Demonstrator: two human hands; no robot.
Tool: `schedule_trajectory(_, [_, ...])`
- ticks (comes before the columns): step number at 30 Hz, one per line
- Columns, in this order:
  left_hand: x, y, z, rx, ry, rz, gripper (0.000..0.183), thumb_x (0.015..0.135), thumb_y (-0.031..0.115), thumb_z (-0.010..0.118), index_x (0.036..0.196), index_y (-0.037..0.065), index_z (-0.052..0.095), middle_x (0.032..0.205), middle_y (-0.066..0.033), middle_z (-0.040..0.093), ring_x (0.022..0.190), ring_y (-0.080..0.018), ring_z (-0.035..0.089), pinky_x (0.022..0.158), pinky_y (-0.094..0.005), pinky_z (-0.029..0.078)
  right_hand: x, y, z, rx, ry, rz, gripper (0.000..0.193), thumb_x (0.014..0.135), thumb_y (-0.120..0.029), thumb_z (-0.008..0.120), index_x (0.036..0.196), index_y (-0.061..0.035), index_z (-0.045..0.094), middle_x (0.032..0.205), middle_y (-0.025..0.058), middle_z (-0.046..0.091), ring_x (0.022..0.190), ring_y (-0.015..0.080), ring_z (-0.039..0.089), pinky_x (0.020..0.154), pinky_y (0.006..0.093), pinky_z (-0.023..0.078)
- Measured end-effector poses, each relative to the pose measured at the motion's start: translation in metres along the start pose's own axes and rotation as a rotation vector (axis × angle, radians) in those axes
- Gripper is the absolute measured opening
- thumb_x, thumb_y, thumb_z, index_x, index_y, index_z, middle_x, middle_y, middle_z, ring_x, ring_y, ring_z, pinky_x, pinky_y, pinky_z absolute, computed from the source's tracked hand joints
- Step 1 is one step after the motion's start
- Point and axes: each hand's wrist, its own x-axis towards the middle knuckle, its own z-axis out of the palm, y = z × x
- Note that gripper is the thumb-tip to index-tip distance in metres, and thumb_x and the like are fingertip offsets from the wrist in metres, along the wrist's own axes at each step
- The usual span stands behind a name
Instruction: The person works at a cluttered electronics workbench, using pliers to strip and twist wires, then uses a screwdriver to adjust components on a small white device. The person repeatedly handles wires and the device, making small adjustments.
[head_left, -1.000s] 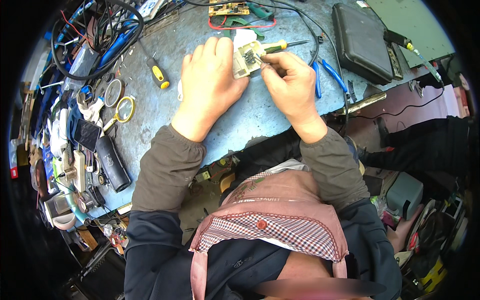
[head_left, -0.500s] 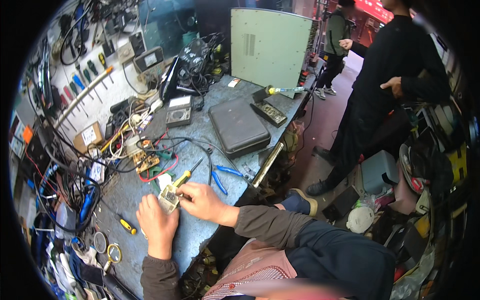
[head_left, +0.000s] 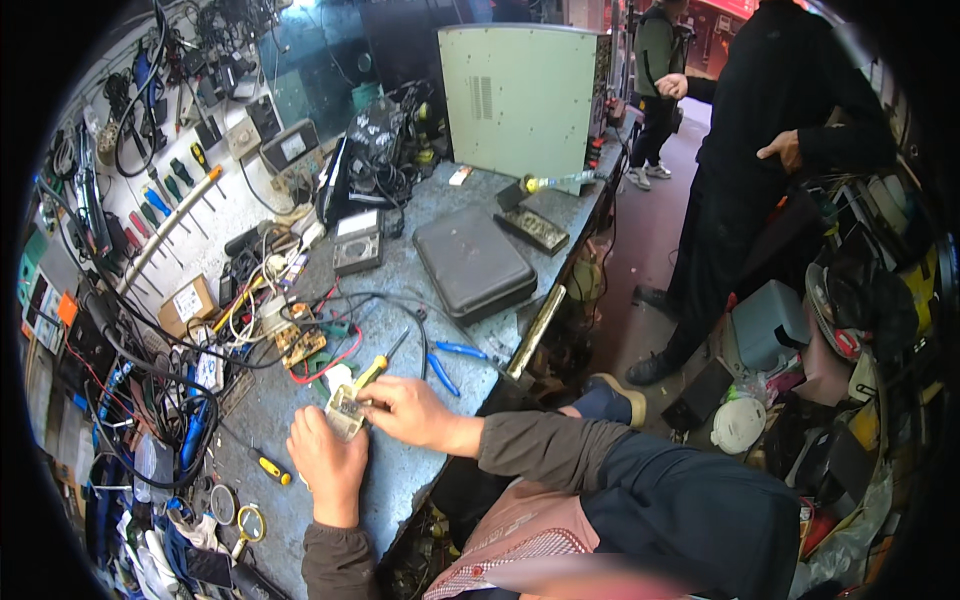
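A small pale, open-topped plastic box [head_left: 345, 418] with little dark parts inside is held in my left hand [head_left: 328, 462], fingers wrapped round its near side. My right hand [head_left: 415, 412] has its thumb and fingertips pinched together at the box's right edge. Whatever lies between those fingertips is too small to make out. Just beyond the box lies a yellow-handled screwdriver [head_left: 373, 369], its shaft pointing away. Blue-handled pliers [head_left: 443, 372] rest to the right of it. A green and white piece [head_left: 340, 378] sits partly behind the box.
Left of my hands lie another yellow screwdriver [head_left: 270, 469] and a magnifying glass [head_left: 250, 524] beside tangled cables. A circuit board [head_left: 296, 345], a black case [head_left: 474, 262], a meter [head_left: 358, 250] and a large pale cabinet [head_left: 520, 100] stand farther back. A person in black [head_left: 745, 170] stands at right.
The whole view has shifted slightly, so the bench things appear a little displaced. Both hands stay at the pale box, with the right fingertips still at its edge.
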Motion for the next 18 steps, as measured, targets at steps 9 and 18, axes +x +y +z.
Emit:
schedule_trajectory(9, [0.004, 0.006, -0.003, -0.093, -0.066, 0.051, 0.047, 0.079, 0.029, 0.086, 0.106, 0.005, 0.056, 0.1, -0.0155, 0.059, 0.095, -0.0405, 0.062, 0.078, -0.0526, 0.045, 0.002, -0.005, -0.008, 0.02, 0.004, -0.008, 0.027, 0.102, -0.004, 0.072, 0.128, 0.0, 0.077, 0.112, 0.0213, 0.078, 0.101, 0.0361, 0.078, 0.087, 0.041, 0.061])
schedule_trajectory(18, [0.005, 0.015, -0.006, -0.081, -0.032, 0.014, 0.045, 0.073, 0.023, 0.088, 0.104, 0.008, 0.058, 0.101, -0.0119, 0.063, 0.094, -0.0372, 0.064, 0.077, -0.0504, 0.047, 0.002, -0.001, -0.005, -0.008, 0.033, -0.043, 0.023, 0.103, 0.0, 0.068, 0.124, -0.0009, 0.077, 0.1, 0.0199, 0.078, 0.085, 0.0314, 0.077, 0.076, 0.0392, 0.059])
